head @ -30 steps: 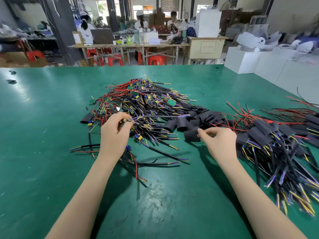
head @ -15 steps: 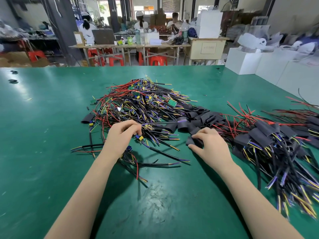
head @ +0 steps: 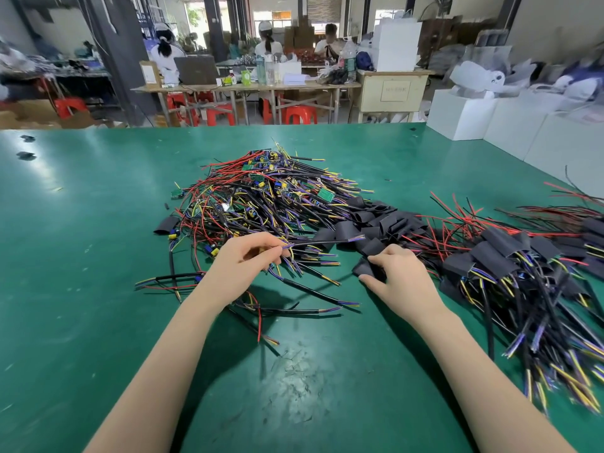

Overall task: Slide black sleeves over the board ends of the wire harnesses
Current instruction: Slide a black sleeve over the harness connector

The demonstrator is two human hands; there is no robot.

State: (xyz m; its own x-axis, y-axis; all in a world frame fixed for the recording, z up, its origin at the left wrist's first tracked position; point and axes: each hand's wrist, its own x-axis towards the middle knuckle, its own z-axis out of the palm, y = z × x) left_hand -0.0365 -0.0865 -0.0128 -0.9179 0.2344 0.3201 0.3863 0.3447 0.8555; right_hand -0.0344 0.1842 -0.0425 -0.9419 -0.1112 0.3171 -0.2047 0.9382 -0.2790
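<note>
A heap of bare wire harnesses (head: 261,197) with small green boards lies at the table's middle. Loose flat black sleeves (head: 382,220) sit just right of it. Harnesses wearing sleeves (head: 510,253) are piled at the right. My left hand (head: 242,266) pinches one black harness cable (head: 323,242) near its purple and yellow wire ends, at the heap's near edge. My right hand (head: 402,276) lies on the table with fingers curled round one black sleeve (head: 364,268), thumb beneath it.
The green table (head: 98,289) stretches wide to the left and toward me. A few stray cables (head: 294,311) lie below my left hand. White boxes (head: 510,125) border the far right edge. People sit at benches beyond the table.
My left hand has lifted a little and drawn one cable out of the heap, now pointing right. My right hand came down onto the sleeves and has closed on one.
</note>
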